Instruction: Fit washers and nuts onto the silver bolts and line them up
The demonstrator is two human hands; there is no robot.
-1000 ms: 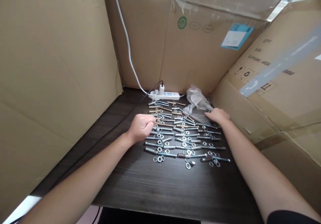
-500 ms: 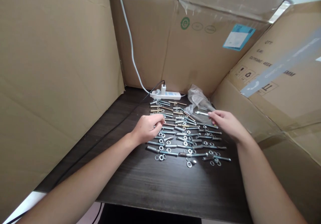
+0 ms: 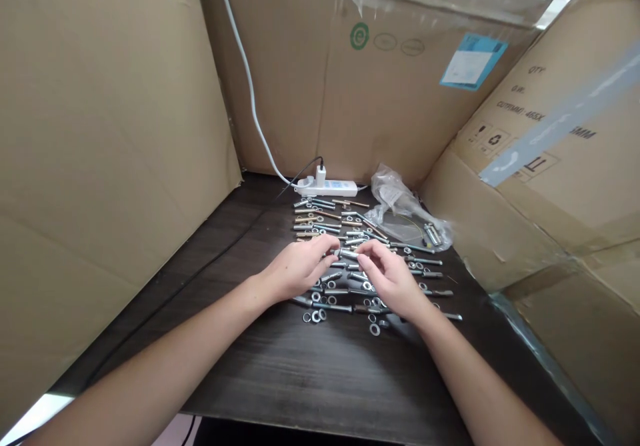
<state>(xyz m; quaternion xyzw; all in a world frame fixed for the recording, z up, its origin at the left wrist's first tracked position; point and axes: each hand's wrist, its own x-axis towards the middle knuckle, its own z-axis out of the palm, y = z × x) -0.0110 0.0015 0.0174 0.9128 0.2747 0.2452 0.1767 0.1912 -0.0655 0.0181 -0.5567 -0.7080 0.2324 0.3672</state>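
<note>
Above the rows of metal parts, a silvery expansion bolt [image 3: 349, 254] lies sideways between my two hands. My right hand [image 3: 393, 278] pinches its right end with thumb and fingers. At the other end, my left hand [image 3: 300, 267] has its thumb and forefinger closed around the tip, where a nut or washer seems to be; the fingers partly hide it. Beneath and around my hands lie several rows of bolts and sleeves, with loose washers [image 3: 375, 329] and nuts among them.
A white power strip [image 3: 333, 188] with a plugged-in adapter sits behind the rows. A clear plastic bag [image 3: 395, 199] holding metal parts lies at the back right. A black cable [image 3: 220, 249] crosses the dark table [image 3: 300, 373]. Cardboard walls [image 3: 390, 113] enclose the back and sides.
My right hand has brought the expansion bolt from over the plastic bag leftward to my left hand. My left hand has moved slightly right, and its fingers now meet the bolt's end.
</note>
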